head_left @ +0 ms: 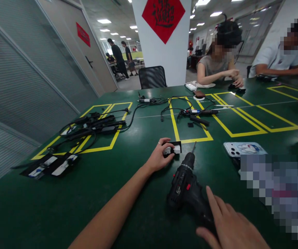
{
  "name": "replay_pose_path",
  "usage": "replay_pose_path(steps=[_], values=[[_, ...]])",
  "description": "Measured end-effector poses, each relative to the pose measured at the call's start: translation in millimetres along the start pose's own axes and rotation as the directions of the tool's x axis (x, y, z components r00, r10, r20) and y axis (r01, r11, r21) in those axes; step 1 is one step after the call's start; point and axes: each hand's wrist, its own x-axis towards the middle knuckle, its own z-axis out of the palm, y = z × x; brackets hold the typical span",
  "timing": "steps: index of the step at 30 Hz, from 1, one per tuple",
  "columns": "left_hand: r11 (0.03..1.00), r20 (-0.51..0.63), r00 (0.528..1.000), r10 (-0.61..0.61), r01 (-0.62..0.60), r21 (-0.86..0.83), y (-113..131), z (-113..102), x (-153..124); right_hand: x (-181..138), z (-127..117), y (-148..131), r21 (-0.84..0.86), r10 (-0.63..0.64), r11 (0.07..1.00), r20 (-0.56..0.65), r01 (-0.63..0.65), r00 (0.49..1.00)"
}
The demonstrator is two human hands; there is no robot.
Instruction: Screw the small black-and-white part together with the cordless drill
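Observation:
My left hand (161, 157) rests on the green table, fingers curled and closed over a small black piece with a white part (177, 149). The fingers hide much of that piece, so its kind is unclear. In front of me a black cordless drill (181, 185) with red buttons lies on the table, its thin bit pointing away toward the yellow tape. My right hand (233, 221) is at the drill's handle end, with fingers stretched out and the thumb apart on the other side. The handle's lower end is partly hidden by this hand.
Black cables and tools (99, 126) lie in a heap at left, near black cards with white labels (55, 164). Beyond my hands are a pen-shaped tool (195, 111) and cables. A phone (244, 148) lies at right. Two people sit across the table.

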Motion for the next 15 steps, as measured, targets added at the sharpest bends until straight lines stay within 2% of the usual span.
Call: replay_pose_path(steps=[3, 6, 11, 15], values=[[1.0, -0.011, 1.0, -0.012, 0.012, 0.005, -1.3, 0.9, 0.5, -9.6, 31.6, -7.7, -0.074, 0.12, 0.99, -0.021, -0.122, 0.993], [1.0, -0.017, 1.0, -0.022, 0.022, 0.007, -2.3, 1.6, 0.5, -7.0, 38.9, -6.1, -0.02, 0.184, 0.983, -0.031, -0.185, 0.982], [0.999, -0.017, 0.999, -0.031, 0.031, 0.007, -3.2, 0.8, 1.3, -5.7, 20.7, 10.7, 0.239, 0.236, 0.94, 0.067, -0.245, 0.97], [0.999, -0.02, 0.999, -0.043, 0.043, 0.015, -2.1, -0.7, 2.2, -6.9, -2.9, 23.5, 0.5, 0.303, 0.818, 0.046, -0.284, 0.952]])
